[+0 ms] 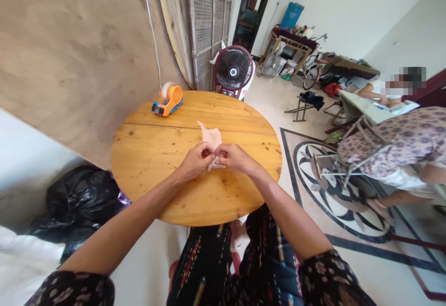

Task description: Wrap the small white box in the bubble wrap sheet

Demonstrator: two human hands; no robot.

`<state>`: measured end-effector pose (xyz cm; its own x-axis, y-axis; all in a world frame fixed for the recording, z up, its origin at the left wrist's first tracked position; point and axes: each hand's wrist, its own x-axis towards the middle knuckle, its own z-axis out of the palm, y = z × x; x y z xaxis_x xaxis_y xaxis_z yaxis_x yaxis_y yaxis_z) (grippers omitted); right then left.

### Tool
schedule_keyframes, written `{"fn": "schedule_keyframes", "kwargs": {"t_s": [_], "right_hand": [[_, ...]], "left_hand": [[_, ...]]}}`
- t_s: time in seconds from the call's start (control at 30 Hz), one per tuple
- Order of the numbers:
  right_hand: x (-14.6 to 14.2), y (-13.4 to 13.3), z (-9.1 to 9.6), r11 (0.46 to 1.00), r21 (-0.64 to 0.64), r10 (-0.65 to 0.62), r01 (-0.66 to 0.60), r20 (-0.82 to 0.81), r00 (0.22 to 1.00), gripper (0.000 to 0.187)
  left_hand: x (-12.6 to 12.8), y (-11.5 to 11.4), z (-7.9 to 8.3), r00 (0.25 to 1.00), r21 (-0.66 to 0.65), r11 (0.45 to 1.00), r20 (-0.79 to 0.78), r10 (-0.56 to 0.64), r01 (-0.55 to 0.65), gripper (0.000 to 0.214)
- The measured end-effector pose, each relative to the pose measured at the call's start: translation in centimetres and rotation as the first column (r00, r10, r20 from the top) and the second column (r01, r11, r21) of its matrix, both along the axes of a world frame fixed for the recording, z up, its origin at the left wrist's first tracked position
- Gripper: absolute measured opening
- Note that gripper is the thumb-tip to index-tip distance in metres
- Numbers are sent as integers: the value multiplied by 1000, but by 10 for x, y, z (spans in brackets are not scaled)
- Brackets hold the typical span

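A thin, crumpled pale pink sheet (211,136) lies near the middle of the round wooden table (146,157); whether it is cloth or paper I cannot tell. My left hand (198,159) pinches its near part, thumb against the fingers. Close beside it on the right, my right hand (233,156) also has its fingertips pinched on the sheet. The two hands almost touch. Beyond them the sheet's far end spreads out and rises to a point at the left. Between my fingertips the folds are partly hidden.
An orange and blue tape dispenser (170,101) stands at the table's far left edge. Behind the table is a dark red fan (234,69). Black plastic bags (83,199) lie on the left. On the right, a person in patterned clothing (400,139) sits near another table (365,106).
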<state>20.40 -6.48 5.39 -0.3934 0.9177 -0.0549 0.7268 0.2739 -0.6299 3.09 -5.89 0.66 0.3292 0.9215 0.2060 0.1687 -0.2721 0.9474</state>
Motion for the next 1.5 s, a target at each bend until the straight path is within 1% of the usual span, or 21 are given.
{"fn": "schedule_keyframes", "kwargs": {"t_s": [0.07, 0.17, 0.27, 0.33, 0.37, 0.43, 0.53, 0.57, 0.67, 0.73, 0.8, 0.83, 0.87, 0.93, 1.03, 1.13, 1.2, 1.3, 1.4, 1.47, 1.5], "right_hand": [[-5, -3, 5, 999, 36, -1, -2, 81, 997, 11], [-10, -8, 10, 998, 63, -24, 16, 137, 990, 16], [-9, -11, 8, 998, 56, -48, 40, 139, 989, 29], [-4, -10, 6, 999, 31, -21, 18, 106, 994, 37], [0, -8, 6, 1000, 28, -8, 6, 83, 997, 37], [9, -3, 11, 998, 61, -24, 21, 44, 999, 29], [15, 14, 33, 979, 164, -133, 121, 65, 989, 19], [13, 22, 42, 975, 183, -149, 128, 110, 983, 20], [-5, 48, 67, 977, 201, -133, 68, 333, 934, 26], [-24, 66, 74, 987, 149, -28, -58, 516, 856, 28], [-42, 82, 69, 989, 52, 74, -141, 647, 759, 25], [-50, 89, 64, 988, 14, 105, -156, 681, 725, 23], [-55, 95, 58, 987, -8, 121, -161, 701, 703, 21], [-59, 106, 46, 990, 1, 99, -143, 715, 692, 20], [-45, 116, 37, 995, 67, 9, -78, 705, 709, 19], [-17, 119, 38, 991, 133, -103, 22, 647, 755, 21], [1, 119, 37, 984, 164, -151, 65, 597, 788, 22], [20, 118, 28, 976, 186, -194, 110, 525, 829, 22], [27, 117, 12, 971, 190, -213, 142, 441, 872, 26], [28, 115, 2, 961, 243, -220, 133, 380, 898, 36], [27, 115, -3, 951, 291, -209, 104, 355, 911, 43]], "left_hand": [[-1, 0, -1, 1000, 58, 998, -23, 9, -8, 10], [-1, -1, -3, 997, 159, 987, -69, 33, -21, 9], [0, -3, -4, 991, 205, 979, -123, 46, -20, 14], [0, -2, -4, 983, 241, 970, -172, 65, -22, 14], [1, 0, -2, 975, 255, 967, -212, 72, -16, 14], [1, 4, 3, 943, 268, 963, -326, 70, 21, 14], [0, 11, 18, 868, 238, 964, -497, 14, 120, 15], [0, 14, 23, 842, 214, 965, -539, -13, 152, 15], [0, 19, 37, 783, 146, 965, -616, -84, 218, 16], [0, 22, 42, 766, 123, 962, -634, -112, 243, 16], [0, 24, 41, 769, 110, 961, -626, -132, 255, 15], [0, 25, 39, 779, 107, 960, -611, -142, 258, 14], [-1, 26, 36, 794, 111, 959, -590, -149, 262, 13], [-2, 27, 31, 826, 131, 953, -541, -161, 272, 13], [-5, 29, 27, 852, 162, 943, -493, -177, 290, 13], [-7, 29, 27, 850, 178, 936, -495, -180, 302, 13], [-7, 29, 27, 845, 200, 930, -506, -172, 309, 13], [-7, 29, 27, 841, 225, 927, -520, -146, 300, 12], [-6, 28, 24, 850, 230, 936, -515, -114, 265, 12], [-5, 27, 22, 857, 232, 942, -506, -98, 244, 13], [-5, 27, 21, 860, 231, 944, -502, -92, 236, 13]]}}
